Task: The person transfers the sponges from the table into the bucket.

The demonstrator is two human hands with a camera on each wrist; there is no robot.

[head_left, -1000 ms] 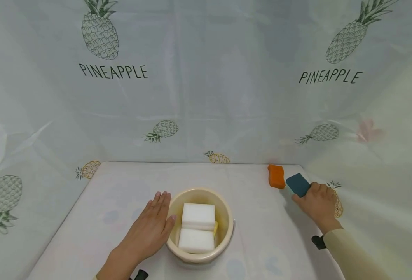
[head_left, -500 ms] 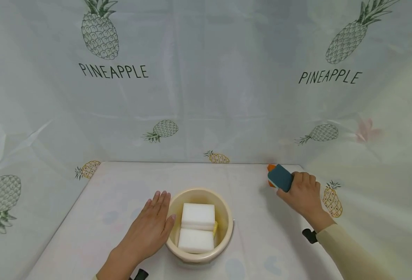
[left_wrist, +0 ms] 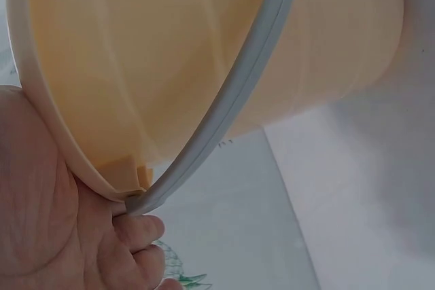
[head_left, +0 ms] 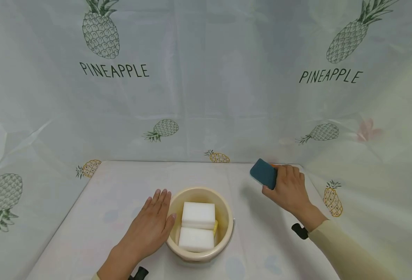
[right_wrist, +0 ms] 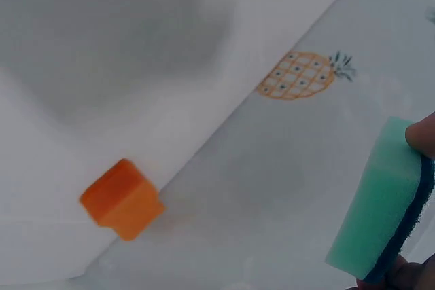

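My right hand [head_left: 291,190] holds a scouring sponge [head_left: 263,174] above the back right of the table. In the right wrist view this sponge [right_wrist: 377,202] shows light green foam and a dark blue pad, pinched between thumb and fingers. My left hand [head_left: 148,223], fingers straight, touches the left rim of a cream bucket [head_left: 228,233]. Two white sponge blocks [head_left: 198,214] lie in the bucket, with a bit of something yellow [head_left: 215,226] beside them. The left wrist view has the palm [left_wrist: 41,195] against the bucket's rim by the grey handle [left_wrist: 224,100].
An orange sponge [right_wrist: 122,198] lies at the table's back right edge; the right hand almost hides it in the head view. White sheeting printed with pineapples [head_left: 101,37] stands behind and beside the white-covered table [head_left: 132,179].
My right hand has carried the green and blue sponge leftward, passing over the orange sponge, which is now mostly covered in the head view. The left hand and the bucket stay in place.
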